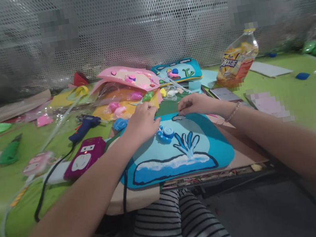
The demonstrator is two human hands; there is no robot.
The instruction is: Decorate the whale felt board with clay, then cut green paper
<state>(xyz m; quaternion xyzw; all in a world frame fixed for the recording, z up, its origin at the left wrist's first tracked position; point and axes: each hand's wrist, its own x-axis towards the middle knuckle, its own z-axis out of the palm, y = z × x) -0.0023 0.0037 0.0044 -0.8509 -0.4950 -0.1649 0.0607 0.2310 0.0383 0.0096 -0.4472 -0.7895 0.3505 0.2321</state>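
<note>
The blue decorated panel lies flat at the near edge of the green table, in the middle, partly over a brown cardboard sheet. Its long axis runs from left to right, and its picture stands upright for the person: the dark-outlined water is on the near side and the small grey cloud on the far side. The left hand is above the far left part, with the fingers bent and the tips close beside the blue clay snail; I cannot tell whether they press it. The right hand has its thumb and fingers drawn together near the far edge, just beside the cloud; whether they pinch something small is hidden. I judge the panel to be light, thin and rather stiff, perhaps a little smooth, while the clay looks soft and could be dented or smeared easily. Therefore it seems best to take hold of the bare rim at the left and right ends. To the left lie a blue glue gun and a purple device.
</note>
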